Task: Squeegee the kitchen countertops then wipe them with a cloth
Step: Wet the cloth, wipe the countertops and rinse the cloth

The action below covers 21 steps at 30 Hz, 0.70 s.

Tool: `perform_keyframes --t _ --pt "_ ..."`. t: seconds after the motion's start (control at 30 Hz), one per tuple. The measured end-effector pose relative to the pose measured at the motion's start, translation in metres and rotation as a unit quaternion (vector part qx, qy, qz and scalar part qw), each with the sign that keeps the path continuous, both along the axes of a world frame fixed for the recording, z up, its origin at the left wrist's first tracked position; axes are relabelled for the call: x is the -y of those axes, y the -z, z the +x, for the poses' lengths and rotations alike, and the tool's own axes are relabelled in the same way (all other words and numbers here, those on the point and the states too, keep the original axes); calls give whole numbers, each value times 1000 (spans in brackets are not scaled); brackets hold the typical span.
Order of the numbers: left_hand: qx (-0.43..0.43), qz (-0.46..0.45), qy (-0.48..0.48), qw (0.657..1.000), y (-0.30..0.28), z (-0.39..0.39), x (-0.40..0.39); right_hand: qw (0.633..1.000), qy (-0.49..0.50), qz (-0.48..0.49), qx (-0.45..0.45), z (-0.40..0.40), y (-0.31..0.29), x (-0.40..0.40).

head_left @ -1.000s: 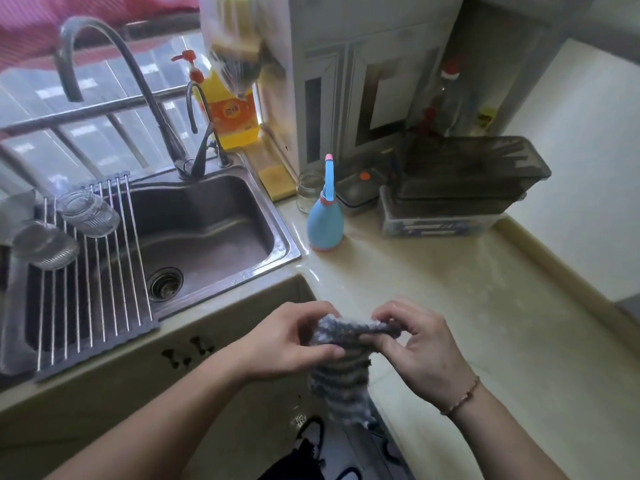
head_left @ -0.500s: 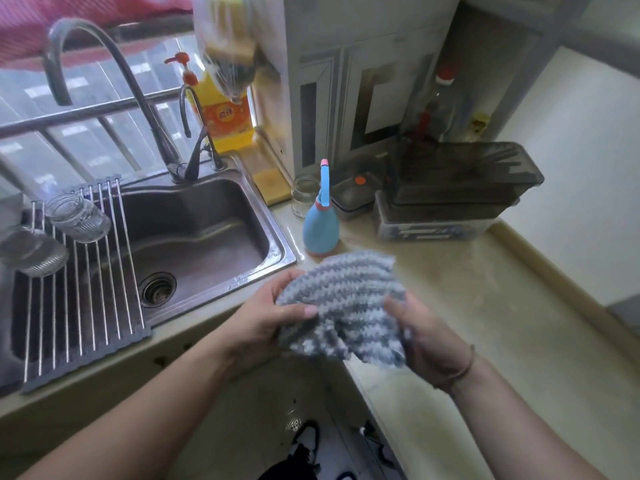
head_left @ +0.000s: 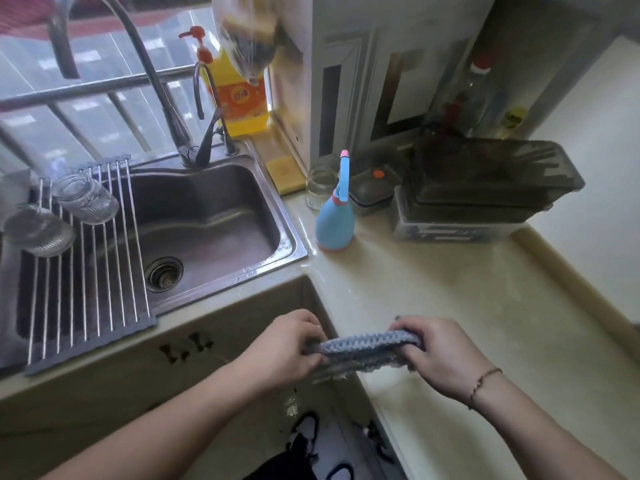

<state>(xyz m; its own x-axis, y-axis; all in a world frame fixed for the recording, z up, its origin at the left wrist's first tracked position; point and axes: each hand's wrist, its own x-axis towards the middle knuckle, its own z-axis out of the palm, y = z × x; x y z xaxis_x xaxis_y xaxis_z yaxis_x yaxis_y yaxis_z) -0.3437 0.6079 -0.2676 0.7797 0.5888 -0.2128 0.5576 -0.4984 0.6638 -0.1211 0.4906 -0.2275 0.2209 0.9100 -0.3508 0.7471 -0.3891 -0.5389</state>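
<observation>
Grey knitted cloth (head_left: 363,346), spread open a moment ago, is now folded flat, gripped by left hand (head_left: 287,351) and right hand (head_left: 436,355) over the worktop (head_left: 485,306) edge, ready for wiping.

Both forearms are showing bare up to where they leave the picture, with no sleeves in sight. The left hand (head_left: 280,351) is wearing nothing on its fingers or wrist. The right hand (head_left: 440,362) is wearing a thin dark cord bracelet (head_left: 485,381) around the wrist, strung with small beads. Down by the floor, dark shoes with white markings (head_left: 311,434) are peeking out, blurred.
</observation>
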Motion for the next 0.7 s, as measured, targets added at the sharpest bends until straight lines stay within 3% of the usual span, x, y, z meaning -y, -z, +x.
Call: perform_keyframes --t 0.13,0.27,0.33,0.43,0.53,0.7 --pt "-23 123 -6 992 13 6 -28 993 -7 25 112 34 20 -36" --pt "96 306 -93 943 27 32 -66 947 -36 252 196 58 51 -102" --pt "118 341 -98 927 40 49 -79 923 -97 290 235 74 67 -127" --pt "19 334 -33 942 82 65 -87 919 -194 188 286 102 110 -140" --pt "-13 278 6 960 114 66 -82 905 -270 51 325 122 136 -131" --pt "1 276 22 961 118 59 -62 889 -321 58 322 133 130 -123"
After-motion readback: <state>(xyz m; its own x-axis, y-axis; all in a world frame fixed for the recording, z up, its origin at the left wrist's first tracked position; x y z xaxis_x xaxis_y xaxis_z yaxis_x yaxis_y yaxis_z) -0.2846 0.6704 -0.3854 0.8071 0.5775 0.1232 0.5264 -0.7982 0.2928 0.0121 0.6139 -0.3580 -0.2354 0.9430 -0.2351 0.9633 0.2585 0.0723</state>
